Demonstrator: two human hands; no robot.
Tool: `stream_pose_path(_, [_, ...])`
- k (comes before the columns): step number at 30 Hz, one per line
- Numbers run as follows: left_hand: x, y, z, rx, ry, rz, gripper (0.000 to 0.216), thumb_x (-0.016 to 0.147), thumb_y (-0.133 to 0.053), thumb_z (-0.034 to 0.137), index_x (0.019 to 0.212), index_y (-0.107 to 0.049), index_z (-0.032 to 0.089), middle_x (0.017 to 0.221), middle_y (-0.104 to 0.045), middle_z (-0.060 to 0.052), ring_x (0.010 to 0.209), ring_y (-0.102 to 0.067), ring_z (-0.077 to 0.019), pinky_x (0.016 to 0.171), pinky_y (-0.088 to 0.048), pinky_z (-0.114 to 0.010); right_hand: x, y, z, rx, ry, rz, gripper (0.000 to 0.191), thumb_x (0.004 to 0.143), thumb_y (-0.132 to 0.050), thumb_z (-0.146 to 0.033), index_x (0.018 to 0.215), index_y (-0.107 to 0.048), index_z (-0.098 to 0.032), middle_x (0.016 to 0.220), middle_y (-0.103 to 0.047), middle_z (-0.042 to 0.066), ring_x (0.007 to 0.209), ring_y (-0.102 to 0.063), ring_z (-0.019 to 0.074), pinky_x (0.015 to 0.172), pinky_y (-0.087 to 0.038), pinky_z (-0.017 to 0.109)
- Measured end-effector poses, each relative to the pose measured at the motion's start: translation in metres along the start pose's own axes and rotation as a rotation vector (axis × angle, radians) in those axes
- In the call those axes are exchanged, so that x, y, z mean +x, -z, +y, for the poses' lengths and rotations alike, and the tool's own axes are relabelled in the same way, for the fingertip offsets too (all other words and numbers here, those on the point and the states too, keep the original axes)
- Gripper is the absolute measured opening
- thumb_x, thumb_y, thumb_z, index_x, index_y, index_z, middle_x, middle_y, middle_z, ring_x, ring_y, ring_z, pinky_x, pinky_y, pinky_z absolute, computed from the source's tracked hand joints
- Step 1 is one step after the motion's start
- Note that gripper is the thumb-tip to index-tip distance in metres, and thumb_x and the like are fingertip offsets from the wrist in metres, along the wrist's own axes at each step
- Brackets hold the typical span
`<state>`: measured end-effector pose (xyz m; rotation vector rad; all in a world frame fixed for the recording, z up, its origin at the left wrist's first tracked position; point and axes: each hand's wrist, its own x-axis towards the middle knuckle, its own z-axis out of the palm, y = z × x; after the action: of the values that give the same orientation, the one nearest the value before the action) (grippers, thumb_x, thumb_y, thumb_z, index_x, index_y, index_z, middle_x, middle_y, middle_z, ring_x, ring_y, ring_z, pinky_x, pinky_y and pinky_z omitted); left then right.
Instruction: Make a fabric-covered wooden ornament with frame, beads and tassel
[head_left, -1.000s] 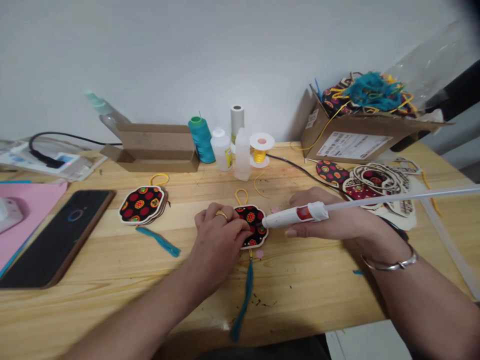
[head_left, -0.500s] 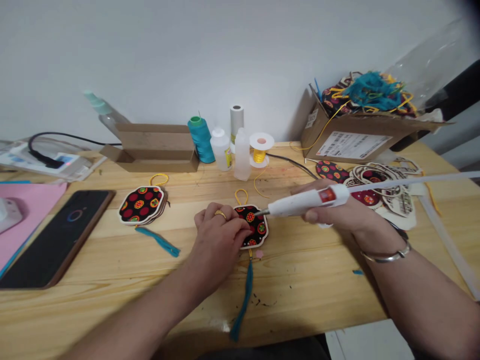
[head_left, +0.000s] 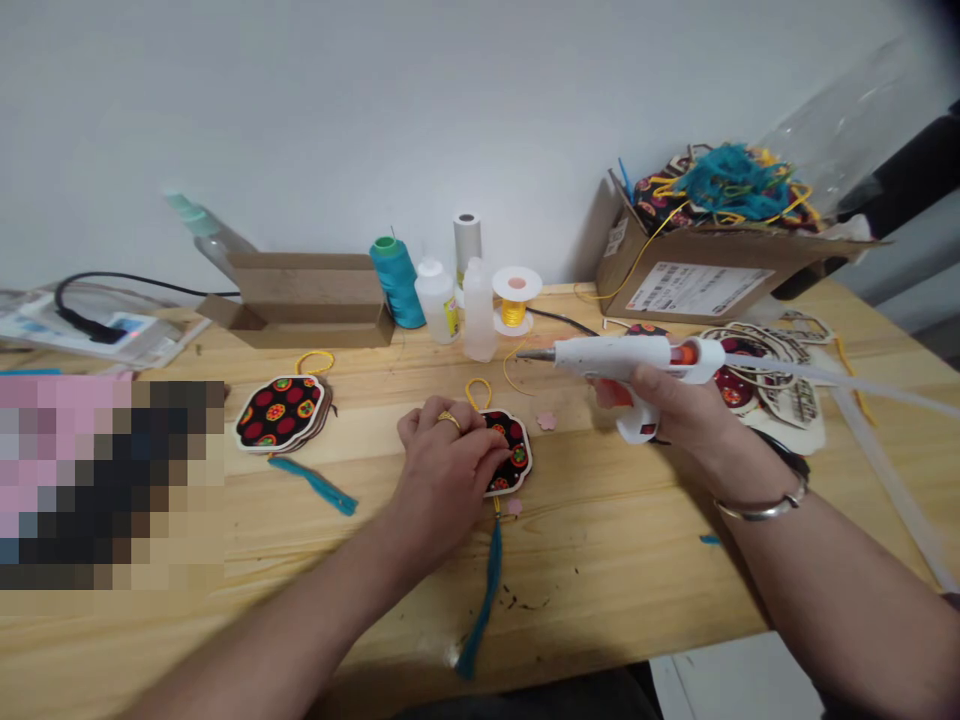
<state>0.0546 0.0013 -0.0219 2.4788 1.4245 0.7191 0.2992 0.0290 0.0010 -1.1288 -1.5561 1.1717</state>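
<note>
One hot glue gun [head_left: 615,358] — lifted clear.
Right hand [head_left: 671,405] curls round its grip; left fingers [head_left: 469,445] (one ringed) press, not gripping, on the fabric ornament [head_left: 516,440].

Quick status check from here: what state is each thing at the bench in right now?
left hand: pressing down on the fabric ornament
right hand: wrapped around the glue gun's grip, raised off the table
hot glue gun: nozzle pointing left, clear of the ornament
fabric ornament: lying flat, partly covered by the left hand
ornament stack: piled flat on the table
cardboard box: open, full of craft pieces
pink flower cutout: lying loose on the table
</note>
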Motion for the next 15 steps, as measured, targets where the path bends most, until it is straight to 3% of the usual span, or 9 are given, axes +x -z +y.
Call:
stream_pose_path(9, [-0.0006, 0.0013, 0.0011, -0.022, -0.032, 0.026, 0.022, 0.086, -0.051, 0.016, 0.083, -0.072, 0.023, 0.077, -0.061, -0.005, 0.085, -0.046, -0.0225, 0.076, -0.032, -0.042, -0.0036, 0.0023, 0.0017, -0.014, -0.035, 0.018, 0.044, 0.071, -0.060, -0.063, 0.068, -0.064, -0.019, 0.065, -0.062, 0.004, 0.058, -0.056, 0.0168, 0.044, -0.038, 0.027])
stream_pose_path(15, [-0.0041, 0.0074, -0.0002, -0.044, -0.014, 0.013, 0.031, 0.082, -0.047, 0.008, 0.096, -0.070, 0.023, 0.087, -0.061, -0.006, 0.088, -0.046, -0.0228, 0.077, -0.034, -0.042, -0.0021, 0.0024, 0.0038, 0.011, 0.007, 0.007, 0.042, 0.074, -0.059, -0.060, 0.069, -0.064, -0.019, 0.065, -0.063, 0.004, 0.061, -0.057, 0.0170, 0.045, -0.037, 0.027])
